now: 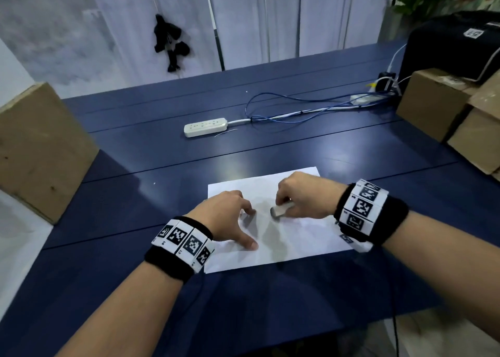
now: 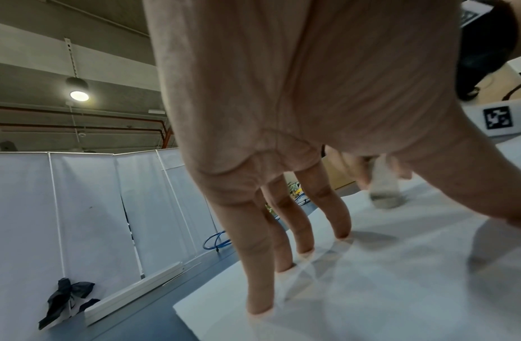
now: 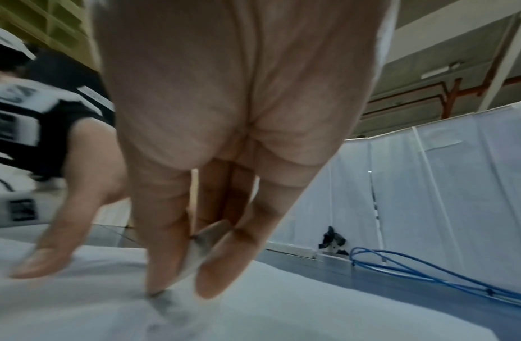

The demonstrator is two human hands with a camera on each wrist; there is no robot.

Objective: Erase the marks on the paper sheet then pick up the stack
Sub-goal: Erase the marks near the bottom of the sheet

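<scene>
A white paper sheet [image 1: 303, 237] lies on the dark blue table [image 1: 135, 216], near its front edge. My left hand [image 1: 230, 216] presses straight fingertips [image 2: 259, 306] and the thumb down on the sheet's left half. My right hand [image 1: 300, 197] pinches a white eraser [image 1: 280, 210], whose grey tip touches the paper near the middle. The left wrist view shows the eraser [image 2: 384, 186] tilted, held from above. In the right wrist view, the eraser [image 3: 195, 251] sits between thumb and fingers. I see no marks on the sheet.
A white power strip [image 1: 205, 126] with blue cables [image 1: 297, 110] lies further back on the table. Cardboard boxes [image 1: 40, 151] stand at the left edge and at the right [image 1: 446, 108], with a black bag [image 1: 454, 43] on top. White partition screens [image 1: 257, 18] close the back.
</scene>
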